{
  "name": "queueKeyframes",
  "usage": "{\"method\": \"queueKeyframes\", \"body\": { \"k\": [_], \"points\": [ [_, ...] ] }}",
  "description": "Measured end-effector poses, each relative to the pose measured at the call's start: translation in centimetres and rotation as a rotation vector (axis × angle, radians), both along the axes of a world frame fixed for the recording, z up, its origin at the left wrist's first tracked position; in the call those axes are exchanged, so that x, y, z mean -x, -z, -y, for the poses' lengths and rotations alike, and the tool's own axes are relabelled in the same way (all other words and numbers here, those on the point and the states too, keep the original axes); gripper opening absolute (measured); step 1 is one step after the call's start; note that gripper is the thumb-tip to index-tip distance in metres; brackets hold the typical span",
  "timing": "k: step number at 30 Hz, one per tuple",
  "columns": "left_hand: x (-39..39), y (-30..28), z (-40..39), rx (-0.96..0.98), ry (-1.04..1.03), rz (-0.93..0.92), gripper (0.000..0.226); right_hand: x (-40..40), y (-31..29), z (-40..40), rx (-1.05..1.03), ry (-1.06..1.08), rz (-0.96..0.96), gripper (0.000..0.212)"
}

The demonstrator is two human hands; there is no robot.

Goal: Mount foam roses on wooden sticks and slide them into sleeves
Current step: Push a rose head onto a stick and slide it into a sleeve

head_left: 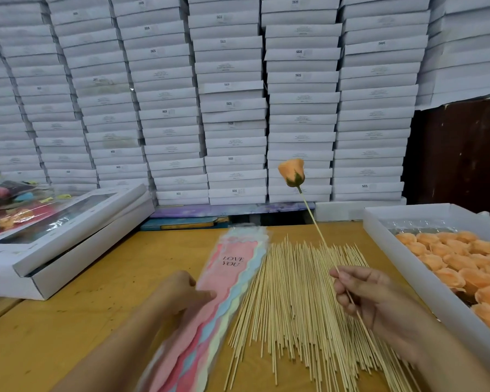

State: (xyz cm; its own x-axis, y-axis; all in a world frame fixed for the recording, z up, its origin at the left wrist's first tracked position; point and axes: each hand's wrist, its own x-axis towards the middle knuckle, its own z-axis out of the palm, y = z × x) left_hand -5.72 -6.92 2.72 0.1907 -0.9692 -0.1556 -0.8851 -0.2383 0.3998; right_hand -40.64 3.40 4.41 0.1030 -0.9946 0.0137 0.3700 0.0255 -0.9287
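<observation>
An orange foam rose (291, 172) sits on the tip of a wooden stick (314, 222), raised in the air and tilted left. My right hand (362, 292) pinches that stick near its lower part, above a spread pile of wooden sticks (292, 301) on the table. My left hand (181, 292) rests on a fanned stack of pastel sleeves (232, 264); the pink top one reads "LOVE YOU". My thumb lies on the sleeve's edge. The stack looks blurred.
A white tray (408, 250) of several orange foam roses (464, 258) stands at the right. A flat white window box (63, 236) lies at the left on the yellow wooden table (102, 292). Stacked white boxes (232, 94) form a wall behind.
</observation>
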Motion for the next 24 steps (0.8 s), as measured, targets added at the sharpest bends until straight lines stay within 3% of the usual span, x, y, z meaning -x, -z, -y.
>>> {"method": "queueKeyframes", "body": {
  "k": [6,17,20,24],
  "points": [
    [-0.4,0.0,0.6,0.069,-0.026,-0.107,0.029,0.1,-0.1,0.0,-0.007,-0.005,0.004,0.034],
    [-1.4,-0.9,0.4,0.015,0.026,-0.252,0.04,0.5,0.3,0.3,0.003,-0.014,-0.003,0.032],
    [-1.2,-1.5,0.3,0.035,0.04,-0.163,0.026,0.5,0.4,0.3,-0.001,-0.018,-0.012,0.032],
    [-0.5,-2.6,-0.5,0.141,0.043,0.12,0.02,0.6,0.4,0.4,-0.004,-0.017,-0.005,0.031]
  ]
}}
